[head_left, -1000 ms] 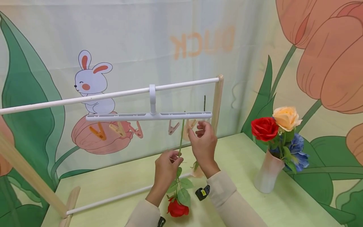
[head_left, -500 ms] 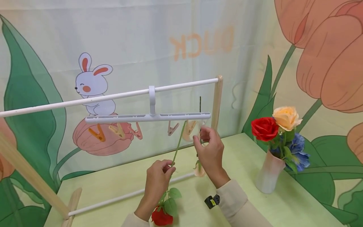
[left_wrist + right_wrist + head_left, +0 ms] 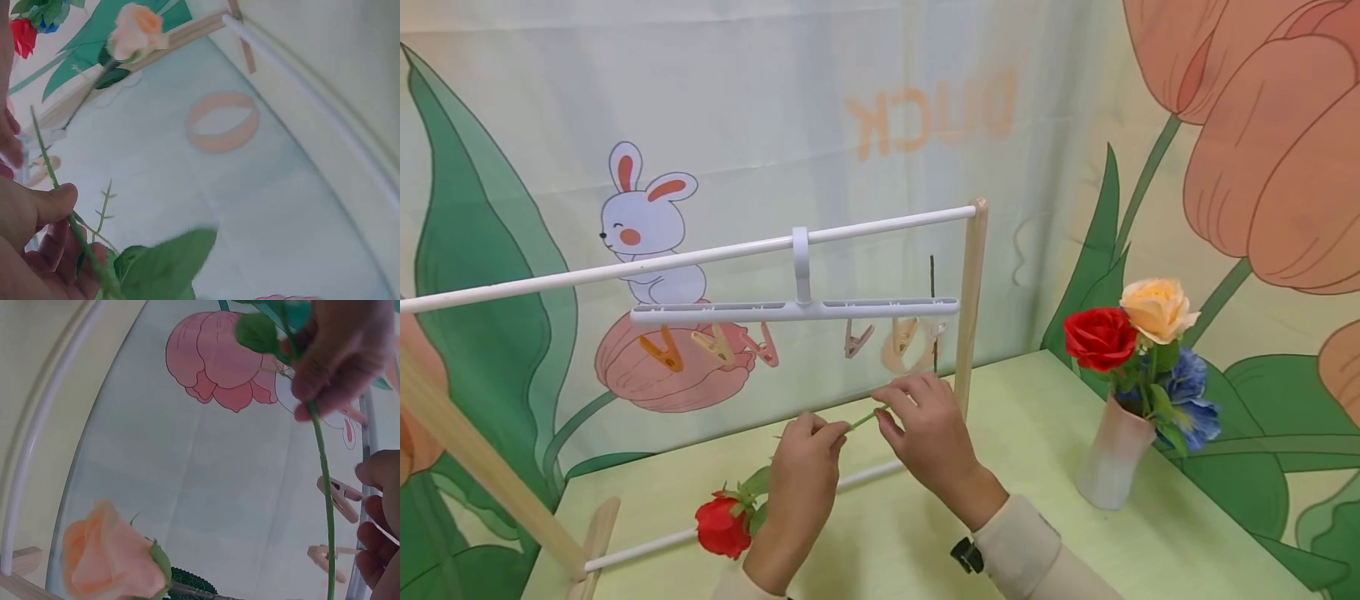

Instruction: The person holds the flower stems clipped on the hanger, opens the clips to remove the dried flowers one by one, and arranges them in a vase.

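My left hand pinches the green stem of a red rose between thumb and fingers. The bloom points down to the left, over the lower bar, and the bare stem end reaches toward my right hand. That hand hovers beside the stem with thumb and fingers loosely bent and a gap between them. Above both hands hangs a grey clip hanger with several clothespins, among them an orange clothespin. A peach rose hangs upside down from its right end; in the head view my right hand hides its bloom.
The hanger hooks over the white top bar of a rack with wooden legs. A pale vase with red, peach and blue flowers stands at the right on the light green table. A printed curtain hangs behind.
My left hand has lowered the stem from the hanger and tilted it, swinging the red bloom left and up. My right hand has come down from the clothespins to the stem's end.
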Demonstrator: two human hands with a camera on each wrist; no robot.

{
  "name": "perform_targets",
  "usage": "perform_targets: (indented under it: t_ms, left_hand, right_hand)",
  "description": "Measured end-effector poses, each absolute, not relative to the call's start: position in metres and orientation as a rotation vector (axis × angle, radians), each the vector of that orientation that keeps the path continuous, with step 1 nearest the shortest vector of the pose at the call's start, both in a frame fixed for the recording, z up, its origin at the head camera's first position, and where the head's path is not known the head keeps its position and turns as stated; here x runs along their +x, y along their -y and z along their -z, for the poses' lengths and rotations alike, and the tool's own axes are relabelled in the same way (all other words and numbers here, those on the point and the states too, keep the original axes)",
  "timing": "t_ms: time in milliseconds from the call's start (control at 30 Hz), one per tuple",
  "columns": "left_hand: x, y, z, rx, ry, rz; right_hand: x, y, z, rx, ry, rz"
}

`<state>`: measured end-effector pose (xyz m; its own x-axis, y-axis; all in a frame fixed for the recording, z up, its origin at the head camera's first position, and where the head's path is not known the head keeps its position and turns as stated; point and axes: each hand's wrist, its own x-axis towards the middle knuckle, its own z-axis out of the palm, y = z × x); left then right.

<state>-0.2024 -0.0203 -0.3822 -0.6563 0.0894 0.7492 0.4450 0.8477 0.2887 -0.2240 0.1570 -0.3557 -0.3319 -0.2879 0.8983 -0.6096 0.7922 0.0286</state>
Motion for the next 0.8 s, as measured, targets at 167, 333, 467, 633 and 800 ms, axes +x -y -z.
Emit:
perform_targets:
  t_ms: [167, 333, 467, 633, 800]
  left_hand:
    - [-0.201, 0.013, 0.373, -0.438, 2.152, 0.448]
    - [-0.202, 0.008, 0.375, -0.476, 2.107, 0.37]
    - [-0.204, 0.005, 0.377, -0.49, 2.075, 0.356]
    - [-0.204, 0.001, 0.378, -0.484, 2.072, 0.367]
    - [-0.202, -0.002, 0.378, -0.451, 2.06, 0.361]
  right_hand:
    - [-0.22, -0.154, 0.362, 0.741, 2.014, -0.279]
    - [-0.219, -0.156, 0.369, 0.768, 2.032, -0.266]
    - [-0.222, -0.157, 0.374, 0.774, 2.028, -0.275]
    - [-0.223, -0.158, 0.378, 0.77, 2.02, -0.277]
    - [-0.225, -0.161, 0.382, 0.751, 2.006, -0.29]
